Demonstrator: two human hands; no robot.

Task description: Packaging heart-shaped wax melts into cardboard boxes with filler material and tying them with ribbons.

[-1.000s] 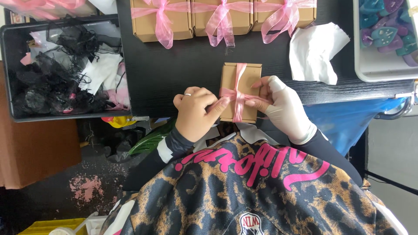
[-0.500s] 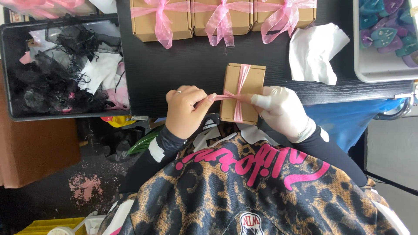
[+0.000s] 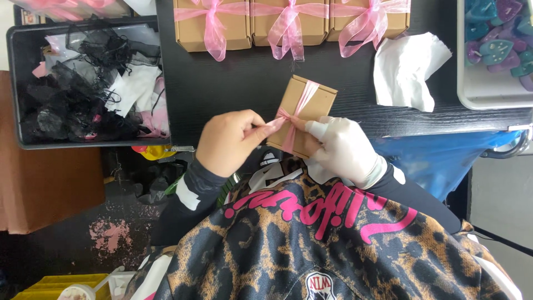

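Black table — on its near edge sits a brown box; left hand pinches its pink ribbon, gloved right hand grips the box.

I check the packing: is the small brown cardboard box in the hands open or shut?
Shut: the small brown cardboard box has its lid down, pink ribbon crossing it.

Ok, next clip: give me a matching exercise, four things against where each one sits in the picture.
Things:
1. small cardboard box
2. black bin of scraps
3. white tissue paper
4. three ribboned boxes

Places:
A. in a row along the table's far edge
B. off the table's left side
C. between the left hand and right hand
D. on the table, right of the box being tied

Pairs: 1-C, 2-B, 3-D, 4-A
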